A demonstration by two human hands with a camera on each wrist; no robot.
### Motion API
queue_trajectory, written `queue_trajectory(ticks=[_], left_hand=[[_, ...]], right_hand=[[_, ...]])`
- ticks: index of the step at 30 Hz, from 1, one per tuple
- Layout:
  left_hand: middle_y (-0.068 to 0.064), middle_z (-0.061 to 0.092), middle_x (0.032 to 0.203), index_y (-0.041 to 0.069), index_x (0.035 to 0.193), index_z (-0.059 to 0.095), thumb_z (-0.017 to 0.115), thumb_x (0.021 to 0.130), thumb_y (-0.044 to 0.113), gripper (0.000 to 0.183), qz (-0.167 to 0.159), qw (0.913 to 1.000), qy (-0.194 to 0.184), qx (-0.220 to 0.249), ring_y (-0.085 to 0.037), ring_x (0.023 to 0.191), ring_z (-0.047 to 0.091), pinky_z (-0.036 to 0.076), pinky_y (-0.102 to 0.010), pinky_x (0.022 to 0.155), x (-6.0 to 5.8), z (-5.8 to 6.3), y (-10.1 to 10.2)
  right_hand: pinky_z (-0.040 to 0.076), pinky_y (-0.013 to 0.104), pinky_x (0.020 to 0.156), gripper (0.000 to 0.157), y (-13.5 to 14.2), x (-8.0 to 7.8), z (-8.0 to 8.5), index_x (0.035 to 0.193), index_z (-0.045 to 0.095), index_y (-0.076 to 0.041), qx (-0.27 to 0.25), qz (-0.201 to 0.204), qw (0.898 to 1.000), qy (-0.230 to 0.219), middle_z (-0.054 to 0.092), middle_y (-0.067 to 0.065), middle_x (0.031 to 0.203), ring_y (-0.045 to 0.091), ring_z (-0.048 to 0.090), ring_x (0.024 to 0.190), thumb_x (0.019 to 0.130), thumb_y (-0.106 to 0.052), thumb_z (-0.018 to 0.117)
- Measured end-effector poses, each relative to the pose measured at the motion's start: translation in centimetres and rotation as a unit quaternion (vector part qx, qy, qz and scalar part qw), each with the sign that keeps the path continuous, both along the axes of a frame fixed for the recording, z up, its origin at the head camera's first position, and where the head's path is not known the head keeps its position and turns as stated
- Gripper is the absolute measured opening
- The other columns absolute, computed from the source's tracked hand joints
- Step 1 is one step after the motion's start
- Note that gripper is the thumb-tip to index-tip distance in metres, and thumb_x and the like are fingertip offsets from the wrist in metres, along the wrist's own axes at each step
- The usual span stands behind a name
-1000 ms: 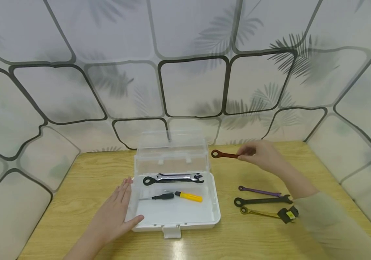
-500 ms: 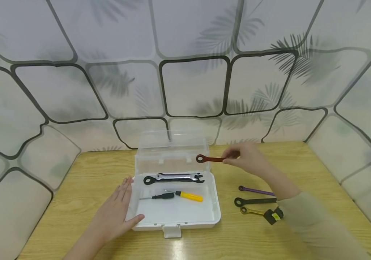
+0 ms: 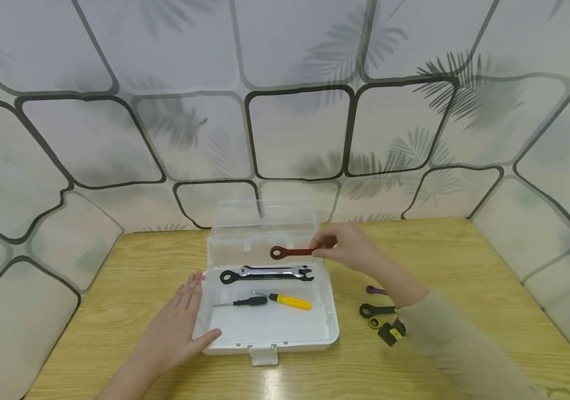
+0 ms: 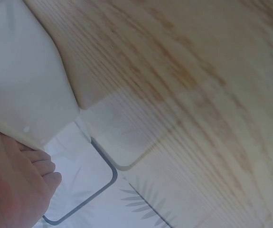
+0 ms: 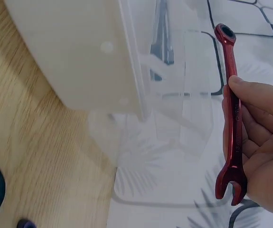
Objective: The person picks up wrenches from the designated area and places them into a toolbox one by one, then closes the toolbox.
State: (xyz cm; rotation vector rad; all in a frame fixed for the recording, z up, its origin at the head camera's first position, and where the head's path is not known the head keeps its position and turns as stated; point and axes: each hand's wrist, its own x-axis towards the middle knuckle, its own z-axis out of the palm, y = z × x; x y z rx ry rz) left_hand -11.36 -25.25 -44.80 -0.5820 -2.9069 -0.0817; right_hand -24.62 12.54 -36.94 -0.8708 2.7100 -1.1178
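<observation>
A red combination wrench [image 3: 291,253] is pinched between the thumb and fingers of my right hand [image 3: 347,247], over the back of an open white toolbox [image 3: 332,328]. The right wrist view shows its ring end pointing away and its open end by the palm. My left hand [image 3: 177,319] rests with straight fingers along the box's left side, thumb over the front left rim. Inside the box lie a silver wrench [image 3: 270,271] beside a black wrench [image 3: 229,277], a black screwdriver [image 3: 250,302] and a yellow-handled screwdriver [image 3: 292,303].
The clear lid [image 3: 265,222] stands raised behind the box. On the wooden table [image 3: 140,261] to the right lie a purple wrench [image 3: 376,289], a black wrench [image 3: 375,311] and a gold wrench [image 3: 374,323], partly hidden by my right sleeve [image 3: 445,328] and a dark band with a yellow patch [image 3: 391,332].
My right hand has carried the red wrench leftward, from beyond the box's right side to over its back. My left hand has stayed in place.
</observation>
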Motion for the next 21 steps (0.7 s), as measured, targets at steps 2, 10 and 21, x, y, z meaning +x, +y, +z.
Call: queue_trajectory(ticks=[2, 10, 21], left_hand=[[-0.028, 0.031, 0.171, -0.014, 0.158, 0.035, 0.063, 0.095, 0.066, 0.106, -0.001, 1.0000, 0.000, 0.001, -0.042, 0.158, 0.037, 0.029, -0.045, 0.133, 0.0, 0.0, 0.0], [-0.028, 0.030, 0.171, -0.014, 0.158, 0.034, 0.064, 0.094, 0.066, 0.106, 0.000, 1.0000, -0.002, 0.003, -0.043, 0.158, 0.036, 0.030, -0.046, 0.132, -0.1, 0.1, 0.0], [-0.029, 0.033, 0.170, -0.015, 0.158, 0.035, 0.062, 0.095, 0.067, 0.107, -0.002, 1.0000, -0.003, 0.008, -0.044, 0.157, 0.037, 0.036, -0.051, 0.129, 0.0, 0.3, 0.1]], right_hand=[[0.060, 0.023, 0.075, 0.005, -0.7, 0.1, 0.2, 0.097, 0.080, -0.007, -0.004, 0.008, 1.000, -0.004, 0.079, 0.002, 0.088, 0.008, 0.068, 0.079, 0.093, -0.007, 0.080], [0.059, 0.022, 0.075, 0.005, -3.3, 0.1, 0.1, 0.098, 0.080, -0.006, -0.013, 0.022, 1.000, -0.010, 0.080, 0.004, 0.092, 0.009, 0.068, 0.081, 0.093, -0.005, 0.080], [0.059, 0.019, 0.073, 0.006, -6.0, 0.2, -0.9, 0.100, 0.081, -0.007, 0.010, 0.023, 1.000, -0.018, 0.080, 0.004, 0.094, 0.008, 0.066, 0.079, 0.095, -0.006, 0.079]])
